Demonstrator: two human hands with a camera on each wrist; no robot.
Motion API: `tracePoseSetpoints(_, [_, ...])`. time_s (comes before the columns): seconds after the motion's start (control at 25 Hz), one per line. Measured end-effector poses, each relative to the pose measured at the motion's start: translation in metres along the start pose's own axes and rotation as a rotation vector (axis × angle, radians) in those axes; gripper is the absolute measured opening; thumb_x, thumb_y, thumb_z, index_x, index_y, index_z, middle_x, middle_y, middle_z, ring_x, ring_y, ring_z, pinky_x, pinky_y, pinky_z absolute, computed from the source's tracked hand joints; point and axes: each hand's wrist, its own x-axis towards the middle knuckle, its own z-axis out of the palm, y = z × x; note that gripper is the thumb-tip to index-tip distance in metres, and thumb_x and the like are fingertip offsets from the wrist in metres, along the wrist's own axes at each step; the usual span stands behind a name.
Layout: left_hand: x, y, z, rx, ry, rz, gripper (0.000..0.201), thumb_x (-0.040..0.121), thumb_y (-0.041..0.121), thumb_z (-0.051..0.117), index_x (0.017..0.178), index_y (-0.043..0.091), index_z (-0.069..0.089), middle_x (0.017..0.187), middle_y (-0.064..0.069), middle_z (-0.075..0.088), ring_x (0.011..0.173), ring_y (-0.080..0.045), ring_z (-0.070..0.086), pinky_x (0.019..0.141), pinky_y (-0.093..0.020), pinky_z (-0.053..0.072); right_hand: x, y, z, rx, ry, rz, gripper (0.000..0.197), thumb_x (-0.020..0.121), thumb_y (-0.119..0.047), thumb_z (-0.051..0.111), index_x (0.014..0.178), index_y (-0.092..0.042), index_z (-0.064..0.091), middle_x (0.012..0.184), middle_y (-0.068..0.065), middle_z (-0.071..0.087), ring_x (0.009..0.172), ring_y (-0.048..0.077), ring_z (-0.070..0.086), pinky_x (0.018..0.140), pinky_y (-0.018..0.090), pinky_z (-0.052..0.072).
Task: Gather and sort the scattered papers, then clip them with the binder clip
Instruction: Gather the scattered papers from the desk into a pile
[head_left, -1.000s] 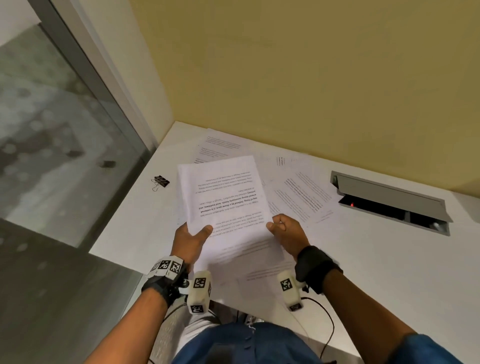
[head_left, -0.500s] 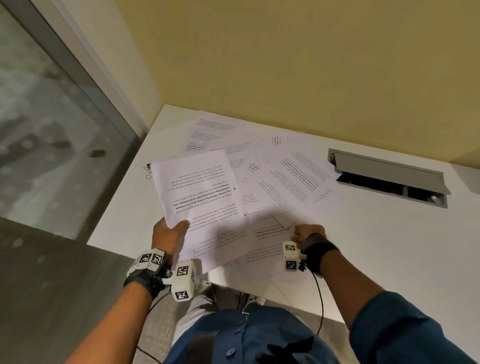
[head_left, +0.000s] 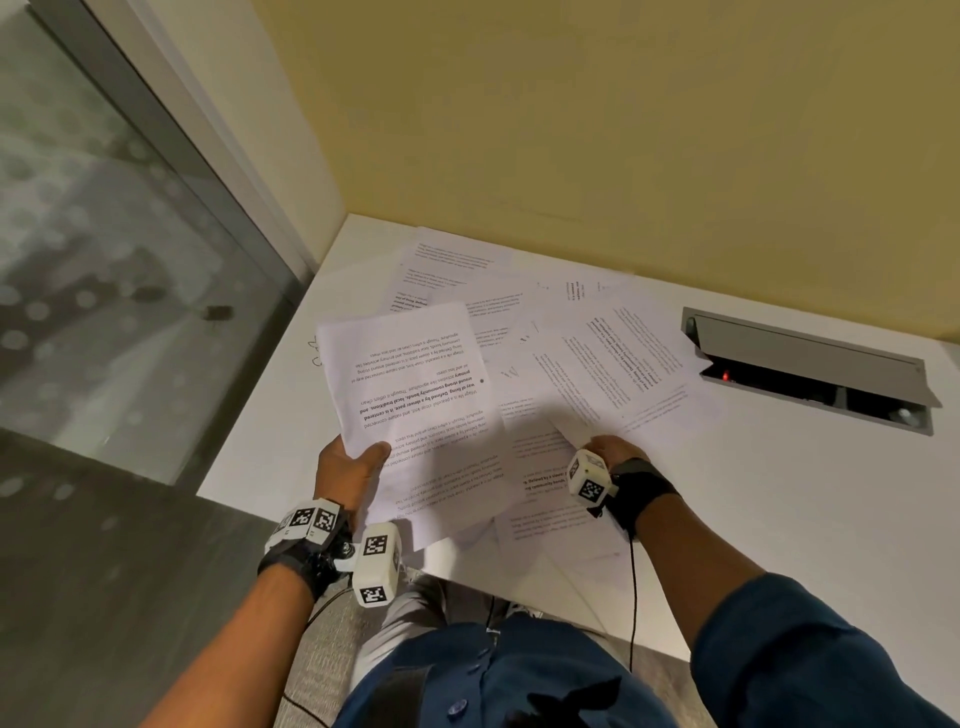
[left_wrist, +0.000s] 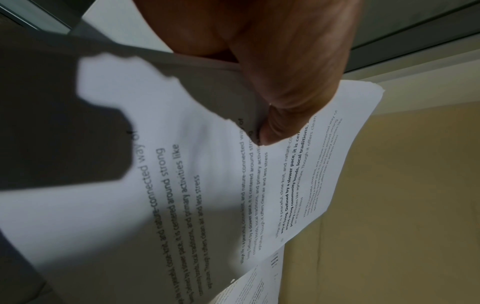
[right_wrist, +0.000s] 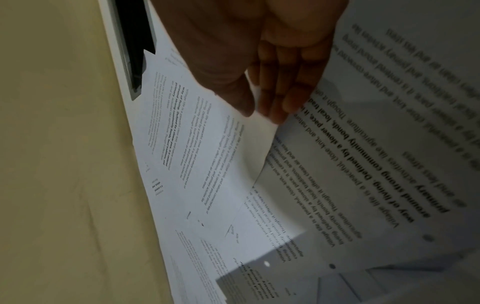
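Observation:
My left hand (head_left: 363, 460) holds a thin stack of printed papers (head_left: 410, 400) up over the left part of the white table (head_left: 779, 493). Its thumb (left_wrist: 278, 123) presses on top of that stack (left_wrist: 298, 185). Several more printed sheets (head_left: 613, 364) lie scattered and overlapping across the table. My right hand (head_left: 597, 447) is down on them and pinches the curled-up near corner of one sheet (right_wrist: 257, 148) between thumb and fingers (right_wrist: 283, 96). Of the binder clip (head_left: 313, 353) only the wire handles show, left of the held stack.
An open grey cable hatch (head_left: 810, 369) with a red light sits in the table at the right. A yellow wall (head_left: 623, 130) runs behind the table and a glass partition (head_left: 104, 234) stands on the left. The table's near edge is by my lap.
My right hand let go of the held stack, dropped to the sheets at the right and took a corner. The left hand keeps the stack, shifted slightly left over the binder clip.

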Motion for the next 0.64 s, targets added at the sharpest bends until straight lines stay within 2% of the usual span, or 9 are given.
tracePoseSetpoints(0.08, [0.004,0.001,-0.005,0.007,-0.009,0.005,0.018,0.084,0.003,0.066,0.092,0.020,0.067,0.090,-0.002,0.072,0.083,-0.026,0.066,0.077,-0.032,0.051,-0.006,-0.006,0.010,0.056,-0.052,-0.019,0.020,0.090,-0.015,0.061,0.074,-0.002,0.062,0.059,0.012,0.062,0.052,0.025,0.055,0.050,0.027,0.045])
tracePoseSetpoints(0.2, [0.011,0.002,-0.011,0.013,-0.022,-0.006,0.020,0.084,0.002,0.066,0.091,0.021,0.067,0.093,-0.004,0.072,0.087,-0.028,0.067,0.084,-0.037,0.051,-0.010,-0.017,0.023,0.133,-0.159,-0.037,0.020,0.091,-0.008,0.060,0.073,0.000,0.059,0.043,0.006,0.061,0.035,0.015,0.055,0.041,0.020,0.049])
tracePoseSetpoints(0.32, [0.020,0.001,-0.015,0.028,-0.003,-0.016,0.018,0.083,0.004,0.068,0.092,0.019,0.068,0.093,-0.007,0.073,0.089,-0.032,0.067,0.085,-0.040,0.053,-0.015,-0.026,0.032,0.079,-0.168,-0.091,0.016,0.089,-0.005,0.060,0.073,-0.001,0.060,0.046,0.005,0.062,0.035,0.012,0.056,0.039,0.018,0.047])
tracePoseSetpoints(0.4, [0.024,0.001,-0.017,0.075,0.006,-0.026,0.016,0.082,0.007,0.069,0.092,0.019,0.068,0.092,-0.008,0.073,0.091,-0.034,0.067,0.085,-0.043,0.054,-0.020,-0.032,0.035,-0.010,-0.161,-0.159,0.010,0.087,-0.003,0.059,0.077,-0.003,0.058,0.061,0.009,0.063,0.045,0.017,0.057,0.043,0.022,0.046])
tracePoseSetpoints(0.48, [0.029,0.003,-0.017,0.102,0.012,-0.027,0.015,0.082,0.009,0.069,0.091,0.021,0.067,0.093,-0.009,0.072,0.092,-0.035,0.067,0.087,-0.046,0.054,-0.025,-0.037,0.035,-0.266,-0.174,-0.317,0.004,0.087,-0.004,0.059,0.084,-0.004,0.057,0.073,0.013,0.062,0.056,0.022,0.055,0.051,0.027,0.045])
tracePoseSetpoints(0.56, [0.032,0.011,-0.016,0.138,0.020,-0.017,0.014,0.083,0.008,0.067,0.090,0.020,0.065,0.091,-0.010,0.071,0.090,-0.035,0.067,0.087,-0.045,0.054,-0.031,-0.042,0.027,-0.686,-0.148,-0.580,0.014,0.087,-0.013,0.062,0.095,-0.001,0.060,0.084,0.016,0.064,0.070,0.026,0.057,0.061,0.031,0.044])
tracePoseSetpoints(0.64, [0.036,0.020,-0.015,0.133,0.025,0.006,0.015,0.083,0.005,0.066,0.094,0.015,0.065,0.091,-0.012,0.070,0.088,-0.034,0.065,0.086,-0.045,0.054,-0.042,-0.052,0.013,-1.036,-0.051,-0.856,0.024,0.088,-0.022,0.062,0.101,-0.002,0.060,0.097,0.014,0.063,0.087,0.027,0.058,0.072,0.028,0.039])
